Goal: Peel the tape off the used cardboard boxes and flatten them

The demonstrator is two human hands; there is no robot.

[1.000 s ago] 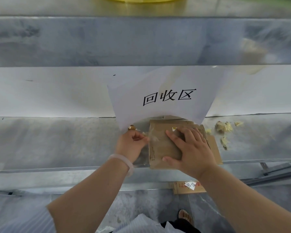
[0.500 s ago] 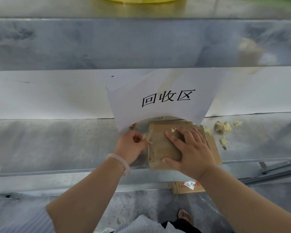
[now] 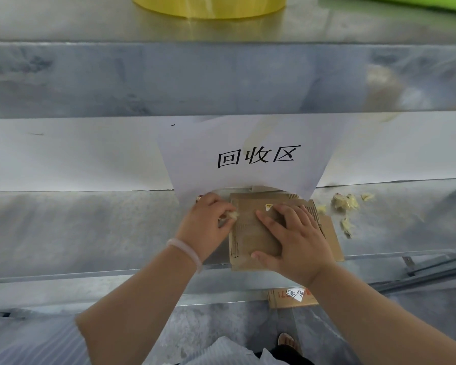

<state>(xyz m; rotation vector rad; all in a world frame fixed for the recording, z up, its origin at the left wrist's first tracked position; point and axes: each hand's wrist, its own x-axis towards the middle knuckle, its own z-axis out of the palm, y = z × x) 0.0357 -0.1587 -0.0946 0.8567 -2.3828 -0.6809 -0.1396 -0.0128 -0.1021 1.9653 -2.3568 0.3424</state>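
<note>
Cardboard box [image 3: 250,233], flattened, lies on the lower metal shelf [image 3: 90,227] just below a white paper sign [image 3: 248,154] printed with three black characters; its near edge overhangs the shelf lip.

Head view: right hand [image 3: 292,238] rests palm down on the flattened box, fingers spread and extended, thumb along the near edge, grasping nothing. Left hand [image 3: 208,225] sits at the box's left edge, fingers curled in, pinching a small crumpled wad of tape [image 3: 232,215] between thumb and fingertips. A pale bracelet [image 3: 186,252] circles the left wrist. More flattened cardboard [image 3: 332,238] protrudes beneath the box on its right side. Yellowish tape scraps [image 3: 345,202] lie on the shelf to the right, apart from the box. A yellow tape roll [image 3: 208,6] stands on the upper shelf. Another cardboard piece [image 3: 282,301] with a handwritten label lies below the shelf, partly hidden by the right forearm.
</note>
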